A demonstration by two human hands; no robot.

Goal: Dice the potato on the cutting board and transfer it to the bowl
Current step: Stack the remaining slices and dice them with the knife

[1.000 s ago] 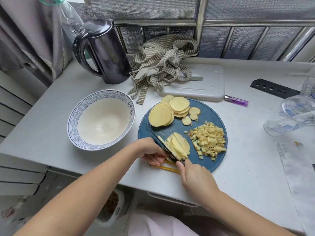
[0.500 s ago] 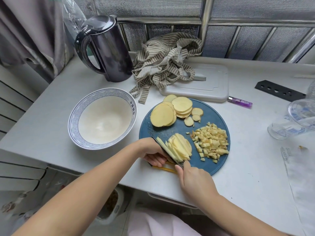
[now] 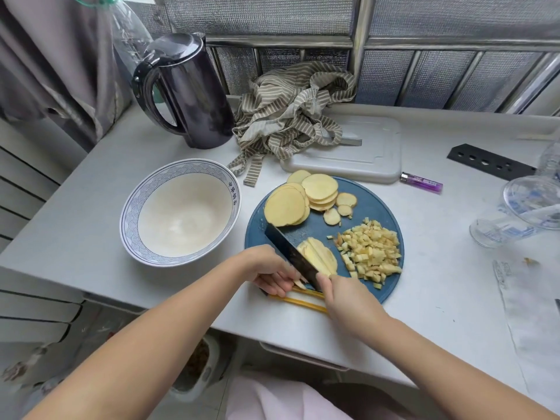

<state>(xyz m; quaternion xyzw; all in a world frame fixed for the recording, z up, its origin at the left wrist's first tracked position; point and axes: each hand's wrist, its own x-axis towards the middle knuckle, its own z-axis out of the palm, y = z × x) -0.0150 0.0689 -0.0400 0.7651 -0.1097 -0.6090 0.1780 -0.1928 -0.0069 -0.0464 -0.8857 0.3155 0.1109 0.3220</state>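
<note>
Looks under halfway: grips the knife [image 3: 291, 253] in the right hand [image 3: 348, 301] against a potato stack [image 3: 321, 257] at 6 o'clock on the cutting board [image 3: 372, 204], pinches strips [image 3: 298, 283] under the curled left hand [image 3: 269, 272], leaves the diced heap [image 3: 371, 253] at 4 o'clock, rounds [image 3: 286, 206] at 12 uncut, and the bowl [image 3: 181, 219] off the board's 9 o'clock empty.

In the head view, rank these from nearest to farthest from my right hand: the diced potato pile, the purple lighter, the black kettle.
1. Pile of diced pale-yellow potato, just ahead of the right hand.
2. Purple plastic lighter, farther back right.
3. Black electric kettle, far back left.
</note>
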